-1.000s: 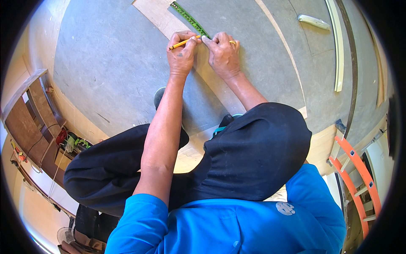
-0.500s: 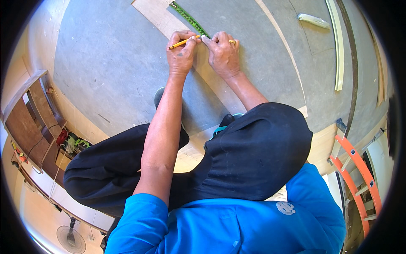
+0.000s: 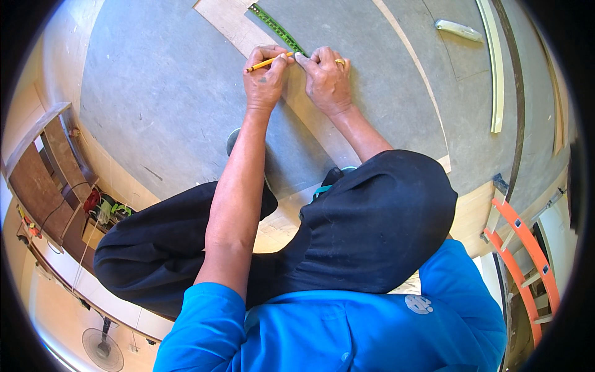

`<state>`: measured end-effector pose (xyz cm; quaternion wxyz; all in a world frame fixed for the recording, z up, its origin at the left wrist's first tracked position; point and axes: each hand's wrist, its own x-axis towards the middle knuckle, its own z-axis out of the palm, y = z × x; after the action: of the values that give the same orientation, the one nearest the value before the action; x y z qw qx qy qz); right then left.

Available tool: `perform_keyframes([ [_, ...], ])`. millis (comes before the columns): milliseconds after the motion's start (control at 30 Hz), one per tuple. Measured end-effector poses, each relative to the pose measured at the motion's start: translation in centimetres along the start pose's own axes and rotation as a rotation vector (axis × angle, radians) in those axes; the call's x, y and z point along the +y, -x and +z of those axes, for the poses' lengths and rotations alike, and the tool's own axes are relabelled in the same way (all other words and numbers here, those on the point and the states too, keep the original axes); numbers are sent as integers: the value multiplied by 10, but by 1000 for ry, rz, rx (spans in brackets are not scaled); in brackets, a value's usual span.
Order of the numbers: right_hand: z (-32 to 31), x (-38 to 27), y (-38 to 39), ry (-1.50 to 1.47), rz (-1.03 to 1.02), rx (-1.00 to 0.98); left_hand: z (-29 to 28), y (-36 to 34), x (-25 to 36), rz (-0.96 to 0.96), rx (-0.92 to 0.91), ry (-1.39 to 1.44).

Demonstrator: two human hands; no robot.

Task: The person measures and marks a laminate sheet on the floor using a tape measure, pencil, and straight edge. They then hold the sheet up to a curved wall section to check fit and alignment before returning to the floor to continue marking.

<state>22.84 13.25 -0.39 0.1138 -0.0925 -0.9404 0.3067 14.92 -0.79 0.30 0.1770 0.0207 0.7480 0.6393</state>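
Observation:
My left hand [image 3: 265, 77] is closed in a writing grip on a yellow pencil [image 3: 266, 64], its front end close to my right fingertips. A green strip with dark markings [image 3: 277, 29], like a ruler or tape blade, lies slantwise beyond my hands. My right hand [image 3: 328, 80], with a gold ring on one finger, has its thumb and bent fingers at the near end of this strip, which they partly hide. Beneath both hands a pale wooden board [image 3: 238, 28] runs diagonally over the grey sheet [image 3: 149, 93]. The pencil's tip is too small to make out.
At the upper right lie a white-handled tool [image 3: 460, 30] and a long pale strip [image 3: 494, 68]. An orange ladder [image 3: 527, 248] stands at the lower right. Wooden shelving [image 3: 49, 167] with tools is on the left, a fan [image 3: 103, 349] at lower left. My knees flank my arms.

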Motion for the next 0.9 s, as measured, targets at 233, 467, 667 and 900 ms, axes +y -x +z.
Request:
perform_keyframes([
  [233, 0, 1, 0, -8, 10, -12, 1, 0, -1, 7, 7, 7],
  [467, 0, 0, 0, -21, 18, -11, 0, -1, -1, -19, 1, 11],
  [667, -2, -1, 0, -20, 13, -6, -1, -2, 0, -12, -16, 18],
  [900, -5, -1, 0, -50, 53, -48, 3, -1, 5, -110, 89, 295],
])
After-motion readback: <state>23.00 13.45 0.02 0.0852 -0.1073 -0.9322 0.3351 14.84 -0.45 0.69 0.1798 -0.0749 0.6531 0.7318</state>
